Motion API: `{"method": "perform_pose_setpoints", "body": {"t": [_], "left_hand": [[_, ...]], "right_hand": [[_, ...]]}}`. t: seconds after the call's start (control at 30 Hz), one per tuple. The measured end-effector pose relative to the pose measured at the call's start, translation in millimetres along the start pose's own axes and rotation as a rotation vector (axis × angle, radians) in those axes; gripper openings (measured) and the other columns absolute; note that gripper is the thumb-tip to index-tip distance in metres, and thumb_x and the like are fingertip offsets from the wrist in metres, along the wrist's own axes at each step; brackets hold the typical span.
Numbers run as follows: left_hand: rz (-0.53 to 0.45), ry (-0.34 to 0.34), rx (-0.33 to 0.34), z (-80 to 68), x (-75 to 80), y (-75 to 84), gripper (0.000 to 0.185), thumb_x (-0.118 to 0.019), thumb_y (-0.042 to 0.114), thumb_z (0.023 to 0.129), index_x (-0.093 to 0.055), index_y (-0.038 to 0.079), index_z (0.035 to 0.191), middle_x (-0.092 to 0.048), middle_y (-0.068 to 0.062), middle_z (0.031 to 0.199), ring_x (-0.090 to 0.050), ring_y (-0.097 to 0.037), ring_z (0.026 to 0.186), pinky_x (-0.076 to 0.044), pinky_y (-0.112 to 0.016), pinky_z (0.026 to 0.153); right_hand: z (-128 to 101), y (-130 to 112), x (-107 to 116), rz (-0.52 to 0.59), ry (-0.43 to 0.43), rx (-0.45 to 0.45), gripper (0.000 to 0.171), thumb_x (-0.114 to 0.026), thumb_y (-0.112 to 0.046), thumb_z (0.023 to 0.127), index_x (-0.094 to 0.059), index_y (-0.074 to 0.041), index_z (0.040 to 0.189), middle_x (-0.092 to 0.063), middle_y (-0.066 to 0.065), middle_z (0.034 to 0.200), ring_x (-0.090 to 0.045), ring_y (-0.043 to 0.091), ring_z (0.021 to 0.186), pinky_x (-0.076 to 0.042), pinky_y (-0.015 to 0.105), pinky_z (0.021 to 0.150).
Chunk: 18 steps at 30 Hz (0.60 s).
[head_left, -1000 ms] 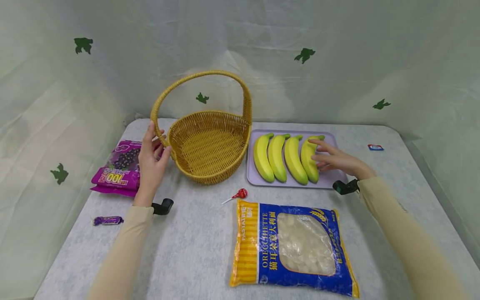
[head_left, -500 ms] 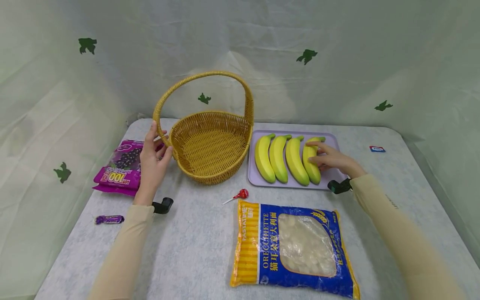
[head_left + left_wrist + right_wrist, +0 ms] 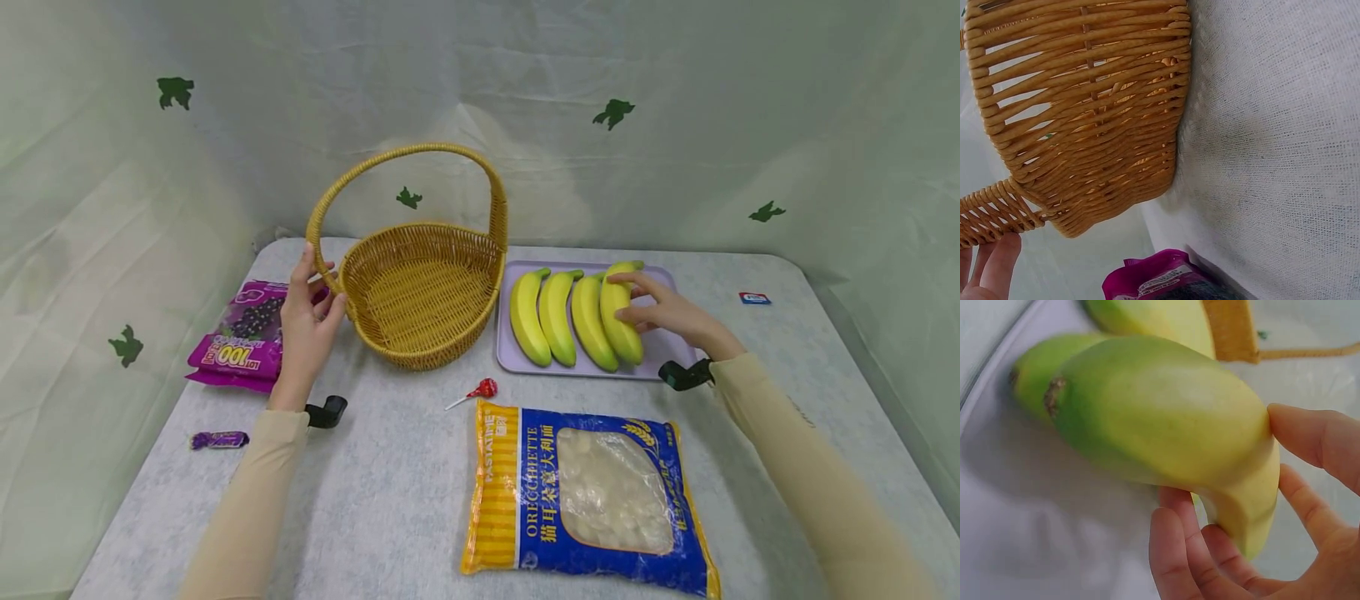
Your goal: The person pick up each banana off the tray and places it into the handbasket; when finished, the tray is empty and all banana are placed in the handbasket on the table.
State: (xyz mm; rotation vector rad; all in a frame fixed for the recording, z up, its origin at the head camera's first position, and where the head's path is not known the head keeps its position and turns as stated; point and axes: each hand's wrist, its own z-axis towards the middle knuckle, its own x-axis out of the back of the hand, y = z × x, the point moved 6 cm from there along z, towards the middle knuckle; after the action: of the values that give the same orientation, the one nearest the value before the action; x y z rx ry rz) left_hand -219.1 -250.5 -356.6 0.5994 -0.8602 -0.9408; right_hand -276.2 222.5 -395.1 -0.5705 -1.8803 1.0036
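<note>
Pinching the rightmost banana between thumb and fingers, the right hand has its grip over the right side of the lilac tray; that banana partly hides the next banana. The left hand keeps a grip on the left base of the basket handle, some fingers behind it, and partly covers the purple bag. The small far-right packet's lettering is unclear. The counter is mottled pale grey, surrounded by whitish sheeting with dark-green shapes.
</note>
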Motion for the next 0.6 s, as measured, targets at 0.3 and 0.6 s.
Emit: {"method": "perform_pose_setpoints", "body": {"t": [0.3, 0.6], "left_hand": [[-0.04, -0.012, 0.0, -3.0, -0.2, 29.4, 0.072, -0.053, -0.01, 0.092, -0.022, 0.017, 0.151, -0.04, -0.028, 0.133, -0.047, -0.044, 0.119, -0.042, -0.038, 0.101], [-0.029, -0.012, 0.018, -4.0, 0.4, 32.4, 0.072, -0.053, -0.009, 0.092, -0.021, 0.018, 0.151, -0.041, -0.028, 0.132, -0.046, -0.046, 0.119, -0.042, -0.042, 0.1]], "right_hand": [[6, -40, -23, -0.031, -0.061, 0.082, 0.061, -0.064, -0.026, 0.093, -0.036, -0.018, 0.147, -0.033, 0.02, 0.141, -0.043, 0.036, 0.119, -0.052, 0.045, 0.086], [15, -90, -61, -0.033, -0.196, 0.209, 0.059, -0.062, -0.028, 0.094, -0.037, -0.022, 0.147, -0.035, 0.016, 0.138, -0.047, 0.033, 0.114, -0.051, 0.045, 0.086]]}}
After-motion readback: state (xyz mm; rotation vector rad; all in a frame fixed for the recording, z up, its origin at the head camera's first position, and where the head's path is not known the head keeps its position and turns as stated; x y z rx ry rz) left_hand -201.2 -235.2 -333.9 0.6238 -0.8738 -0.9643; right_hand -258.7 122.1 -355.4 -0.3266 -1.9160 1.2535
